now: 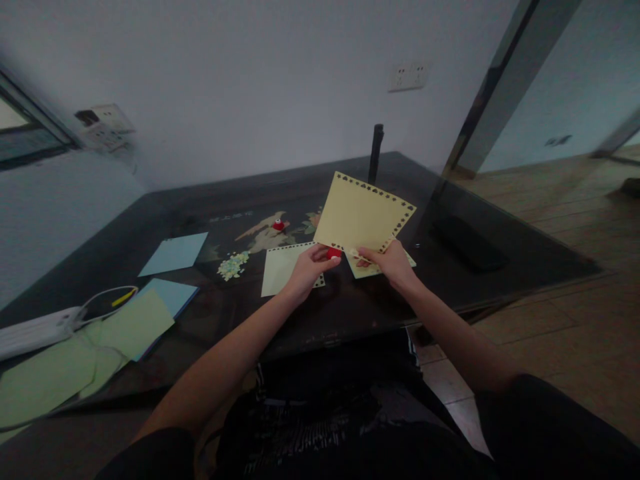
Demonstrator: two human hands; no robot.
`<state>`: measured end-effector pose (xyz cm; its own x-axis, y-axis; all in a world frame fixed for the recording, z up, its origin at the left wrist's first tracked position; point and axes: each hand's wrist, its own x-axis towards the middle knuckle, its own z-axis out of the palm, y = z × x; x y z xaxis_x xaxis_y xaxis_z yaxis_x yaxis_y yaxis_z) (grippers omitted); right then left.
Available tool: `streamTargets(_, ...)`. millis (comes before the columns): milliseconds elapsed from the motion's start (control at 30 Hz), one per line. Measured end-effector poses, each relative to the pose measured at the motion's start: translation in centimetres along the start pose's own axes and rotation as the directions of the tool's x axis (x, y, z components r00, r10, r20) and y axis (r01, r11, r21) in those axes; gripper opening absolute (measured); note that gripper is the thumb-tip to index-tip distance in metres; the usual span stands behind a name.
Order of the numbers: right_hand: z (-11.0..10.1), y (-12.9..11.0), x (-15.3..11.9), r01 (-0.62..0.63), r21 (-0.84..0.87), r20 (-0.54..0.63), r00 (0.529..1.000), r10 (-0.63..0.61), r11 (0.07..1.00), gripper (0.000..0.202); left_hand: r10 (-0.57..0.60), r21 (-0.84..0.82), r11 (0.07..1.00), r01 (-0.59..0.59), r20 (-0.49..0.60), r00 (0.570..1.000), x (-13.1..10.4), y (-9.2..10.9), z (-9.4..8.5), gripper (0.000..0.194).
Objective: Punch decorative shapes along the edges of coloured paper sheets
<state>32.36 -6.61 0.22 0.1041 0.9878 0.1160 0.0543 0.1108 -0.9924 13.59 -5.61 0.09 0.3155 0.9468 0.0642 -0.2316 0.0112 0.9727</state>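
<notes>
Paper (pixel 363 213) with punched edges, tilted above the dark table (pixel 300 327).
A red tool (pixel 333 253) at its lower edge is partly hidden, another sheet (pixel 357 272) below partly covered; the left hand (pixel 306 270) grips the tool, the right hand (pixel 393 263) pinches the paper between thumb and fingers.

One head-camera view, dim, grey-cast and low in contrast: pale light at the window (pixel 13 117) far left, muted reflections on the dark tabletop (pixel 210 203), wall socket (pixel 409 77) soft-edged, fine detail smeared, wide-angle stretching toward the corners, notably the right sleeve (pixel 545 427).
</notes>
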Motion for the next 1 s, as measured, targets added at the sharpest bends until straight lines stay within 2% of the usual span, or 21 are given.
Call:
streamTargets(200, 0.0, -0.2, 0.0, 0.008, 0.021, -0.047, 0.999, -0.007, 1.000, 0.023, 0.095, 0.295, 0.950, -0.100, 0.032, 0.995, 0.3, 0.0, -0.9, 0.045)
streamTargets(333, -0.1, -0.4, 0.0, 0.020, 0.013, -0.056, 0.998, -0.020, 1.000, 0.023, 0.151, 0.477, 0.864, -0.161, 0.060, 0.987, 0.7, -0.4, -1.7, 0.056)
streamTargets(433, -0.2, -0.5, 0.0, 0.025, 0.009, -0.058, 0.998, -0.024, 1.000, 0.022, 0.233, 0.632, 0.739, -0.233, 0.085, 0.969, 1.0, -1.0, -2.2, 0.057)
streamTargets(533, -0.2, -0.6, -0.1, 0.021, 0.002, -0.060, 0.998, -0.020, 1.000, 0.020, 0.301, 0.768, 0.567, -0.298, 0.143, 0.943, 1.1, -1.1, -2.5, 0.055)
streamTargets(600, -0.2, -0.7, -0.1, 0.026, 0.009, -0.058, 0.998, -0.025, 1.000, 0.020, 0.327, 0.821, 0.465, -0.332, 0.190, 0.926, 1.0, -1.0, -2.5, 0.052)
streamTargets(667, -0.2, -0.8, -0.1, 0.032, 0.031, -0.061, 0.998, -0.030, 0.999, 0.020, 0.341, 0.842, 0.406, -0.356, 0.222, 0.914, 0.9, -0.7, -2.5, 0.049)
streamTargets(800, -0.2, -0.6, 0.0, 0.036, 0.074, -0.075, 0.997, -0.030, 0.997, 0.021, 0.349, 0.848, 0.390, -0.359, 0.225, 0.910, 0.8, -0.3, -2.4, 0.048)
streamTargets(1000, -0.3, -0.2, 0.1, 0.019, 0.130, -0.078, 0.997, -0.009, 0.991, 0.025, 0.370, 0.824, 0.437, -0.360, 0.200, 0.907, 0.9, -0.3, -2.5, 0.044)
